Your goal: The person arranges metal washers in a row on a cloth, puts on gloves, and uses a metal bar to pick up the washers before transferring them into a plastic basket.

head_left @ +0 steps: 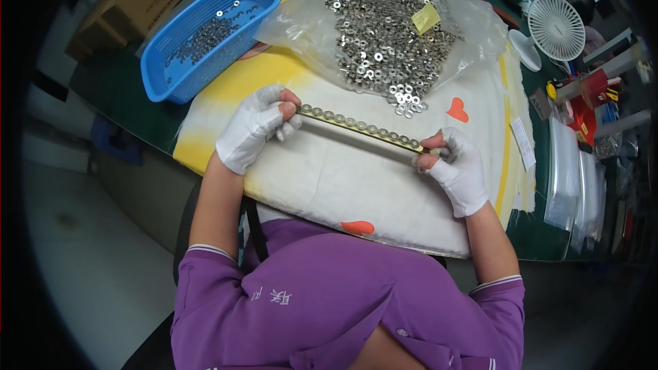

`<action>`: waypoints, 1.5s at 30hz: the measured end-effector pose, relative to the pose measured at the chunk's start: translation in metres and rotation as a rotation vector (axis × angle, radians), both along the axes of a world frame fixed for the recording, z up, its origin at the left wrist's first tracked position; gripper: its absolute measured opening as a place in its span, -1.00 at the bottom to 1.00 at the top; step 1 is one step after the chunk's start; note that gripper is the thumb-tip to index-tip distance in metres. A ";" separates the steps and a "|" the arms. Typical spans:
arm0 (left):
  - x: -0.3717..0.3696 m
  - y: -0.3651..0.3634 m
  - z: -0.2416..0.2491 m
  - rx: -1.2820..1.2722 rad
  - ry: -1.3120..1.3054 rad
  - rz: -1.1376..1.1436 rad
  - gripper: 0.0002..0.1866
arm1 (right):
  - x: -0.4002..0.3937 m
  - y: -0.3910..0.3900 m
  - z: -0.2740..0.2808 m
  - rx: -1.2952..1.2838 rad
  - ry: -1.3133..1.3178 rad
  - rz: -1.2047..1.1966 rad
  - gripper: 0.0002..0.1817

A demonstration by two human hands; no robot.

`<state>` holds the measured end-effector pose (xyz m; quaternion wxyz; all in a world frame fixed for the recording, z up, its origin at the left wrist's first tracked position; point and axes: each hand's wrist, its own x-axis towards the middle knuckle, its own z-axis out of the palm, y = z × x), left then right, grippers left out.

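Between my two gloved hands stretches a narrow dark strip (pixel 360 127) with a row of small round metal washers along it. My left hand (pixel 259 127) pinches its left end, with the bare thumb and fingertip showing past the white glove. At the right end, lower in the view, my right hand (pixel 452 168) pinches the strip the same way. The strip is held above a white and yellow cloth and slopes down to the right. Beyond it lies a large heap of metal washers (pixel 384 34) on a clear plastic bag (pixel 295 24).
A blue plastic basket (pixel 161 89) with small metal pieces stands at the back left, near a cardboard box (pixel 137 0). A yellow note (pixel 425 19) lies on the heap. At the right are a white fan (pixel 556 27) and clear plastic sleeves (pixel 563 171).
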<state>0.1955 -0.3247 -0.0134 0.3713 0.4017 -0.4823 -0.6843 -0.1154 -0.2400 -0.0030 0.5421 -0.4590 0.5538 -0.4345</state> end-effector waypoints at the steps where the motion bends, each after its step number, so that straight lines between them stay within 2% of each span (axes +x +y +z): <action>1: -0.001 0.000 0.000 0.003 -0.010 0.008 -0.75 | -0.001 0.000 -0.002 -0.023 0.013 0.004 -0.72; 15: -0.003 0.001 -0.005 -0.004 0.016 0.038 -0.76 | -0.003 -0.002 -0.004 -0.044 0.065 0.028 -0.76; 17: -0.001 0.000 -0.007 -0.016 0.034 0.024 -0.75 | -0.002 -0.002 -0.003 -0.034 -0.003 0.030 -0.78; 36: 0.000 0.002 -0.004 -0.029 0.004 0.043 -0.74 | -0.004 -0.001 -0.002 0.015 -0.032 0.044 -0.80; 45: -0.002 0.001 -0.006 -0.021 0.020 0.047 -0.75 | -0.003 -0.002 -0.007 -0.087 0.040 0.004 -0.75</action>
